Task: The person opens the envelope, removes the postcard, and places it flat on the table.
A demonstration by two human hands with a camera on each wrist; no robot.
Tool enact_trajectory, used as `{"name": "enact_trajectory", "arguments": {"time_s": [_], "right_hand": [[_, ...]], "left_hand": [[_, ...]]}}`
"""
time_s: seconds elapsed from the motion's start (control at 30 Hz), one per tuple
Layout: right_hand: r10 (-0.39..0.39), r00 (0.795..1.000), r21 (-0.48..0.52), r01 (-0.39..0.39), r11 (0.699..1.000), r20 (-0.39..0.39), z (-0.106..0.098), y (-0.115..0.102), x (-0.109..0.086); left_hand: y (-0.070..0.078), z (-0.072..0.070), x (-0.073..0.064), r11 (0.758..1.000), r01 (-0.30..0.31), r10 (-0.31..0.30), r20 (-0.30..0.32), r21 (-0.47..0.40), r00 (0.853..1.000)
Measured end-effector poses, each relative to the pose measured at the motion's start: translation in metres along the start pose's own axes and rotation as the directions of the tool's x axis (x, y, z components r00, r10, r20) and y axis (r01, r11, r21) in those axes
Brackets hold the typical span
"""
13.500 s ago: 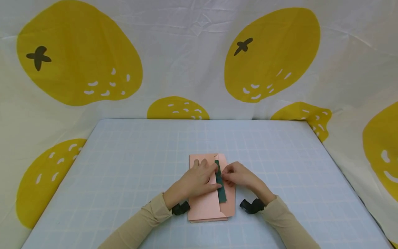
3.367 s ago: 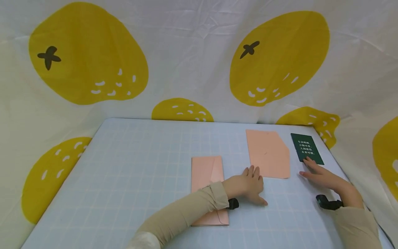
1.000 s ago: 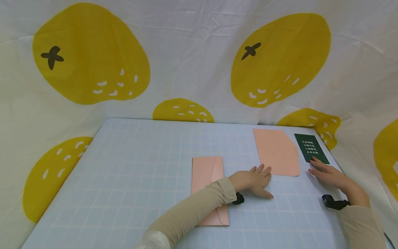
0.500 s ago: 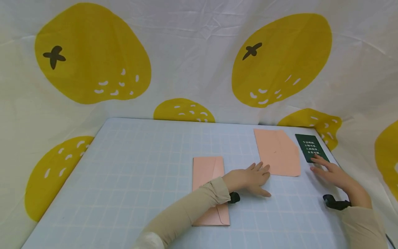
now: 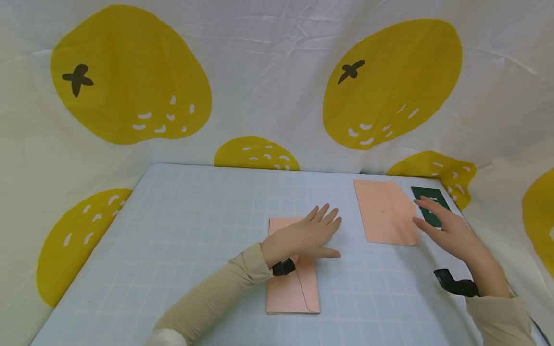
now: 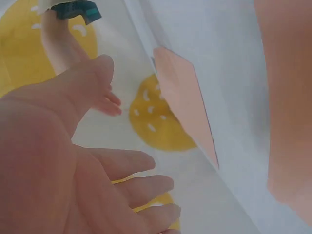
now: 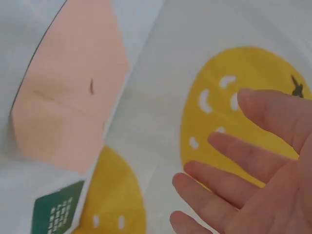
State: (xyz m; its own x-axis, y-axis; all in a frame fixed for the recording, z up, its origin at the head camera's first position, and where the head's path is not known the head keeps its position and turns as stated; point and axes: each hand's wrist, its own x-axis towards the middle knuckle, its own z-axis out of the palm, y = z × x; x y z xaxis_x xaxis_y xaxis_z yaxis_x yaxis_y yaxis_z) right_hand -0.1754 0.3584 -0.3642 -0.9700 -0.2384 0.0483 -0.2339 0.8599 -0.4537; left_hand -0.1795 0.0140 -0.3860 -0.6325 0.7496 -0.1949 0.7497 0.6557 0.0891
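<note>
Left hand (image 5: 303,236) withdrawn, since the earlier frame, over the pink envelope (image 5: 287,294); right hand (image 5: 452,235) raised before the green card (image 5: 433,220), both spread wide; pink sheet (image 5: 383,212) between, flat on the counter (image 5: 195,221).

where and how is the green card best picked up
Probably by the long right edge of the green card, pinched by the right hand from the right, thumb above, fingers below. It lies flat on the table, offering little to grip, but that edge runs close to the table's right side; easing it slightly past there may free the underside.
</note>
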Motion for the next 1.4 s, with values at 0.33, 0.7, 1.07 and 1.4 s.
{"name": "enact_trajectory", "arguments": {"time_s": [0.33, 0.7, 1.07, 1.4], "right_hand": [[-0.197, 0.962, 0.075, 0.214, 0.974, -0.19, 0.016, -0.085, -0.007], [-0.32, 0.923, 0.024, 0.332, 0.943, -0.213, 0.056, -0.155, -0.017], [-0.39, 0.908, 0.01, 0.396, 0.918, -0.155, 0.12, -0.178, -0.028], [-0.355, 0.933, -0.024, 0.357, 0.934, 0.05, 0.171, -0.178, -0.039]], "left_hand": [[-0.025, -0.006, -0.066, 0.988, 0.128, -0.139, -0.143, -0.084, 0.98], [-0.02, 0.009, -0.106, 0.973, 0.232, -0.224, -0.283, -0.005, 0.932], [-0.005, 0.042, -0.117, 0.969, 0.24, -0.244, -0.292, -0.051, 0.925], [-0.003, 0.077, -0.111, 0.966, 0.214, -0.23, -0.107, -0.143, 0.967]]}}
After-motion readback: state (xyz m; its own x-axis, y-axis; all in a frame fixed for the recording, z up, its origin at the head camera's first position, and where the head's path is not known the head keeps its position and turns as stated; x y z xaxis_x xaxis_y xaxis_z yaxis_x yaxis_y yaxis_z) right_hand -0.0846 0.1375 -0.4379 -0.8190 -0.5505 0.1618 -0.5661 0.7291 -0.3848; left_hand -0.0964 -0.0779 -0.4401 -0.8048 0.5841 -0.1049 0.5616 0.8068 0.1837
